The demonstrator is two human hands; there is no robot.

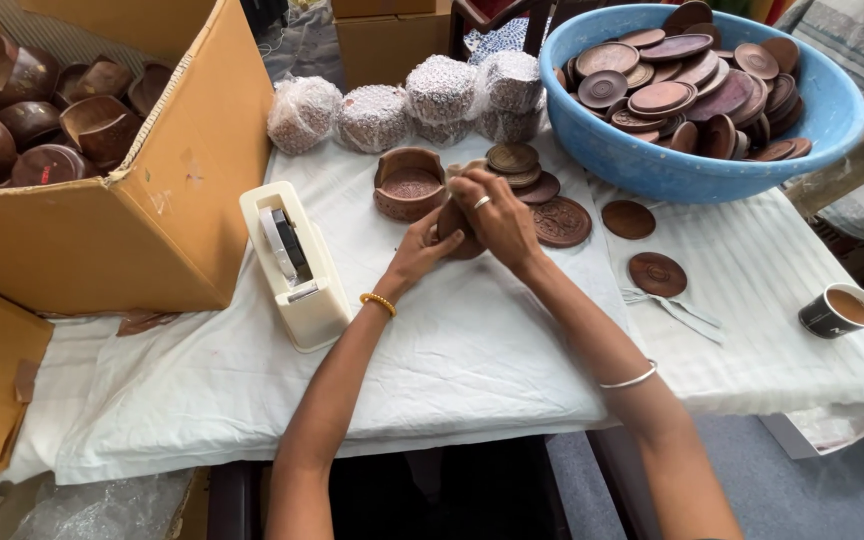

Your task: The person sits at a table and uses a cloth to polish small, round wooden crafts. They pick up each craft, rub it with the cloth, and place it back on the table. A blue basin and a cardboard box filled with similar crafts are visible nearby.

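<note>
A: What's in hand at centre frame?

B: Both hands meet on a round dark-brown carved wooden piece (460, 232) over the white cloth-covered table (472, 350). The left hand (420, 250) has its fingers curled under it; the right hand (497, 215) has its fingers clamped over its top. It looks like a fitting or wrapping step; the next move calls for a steady hold so the piece doesn't slip.

A: Around it?

B: Just beside, a brown carved wooden bowl (409, 184) and a stack of carved wooden lids (522, 170). A cream tape dispenser (292, 262) sits left of centre.

A: Packages?

B: Rounded bundles in clear bubble wrap (372, 117) line the upper middle; an open tan cardboard box of dark bowls (142, 200) fills the upper left; a blue plastic basin of lids (832, 110) sits upper right
</note>
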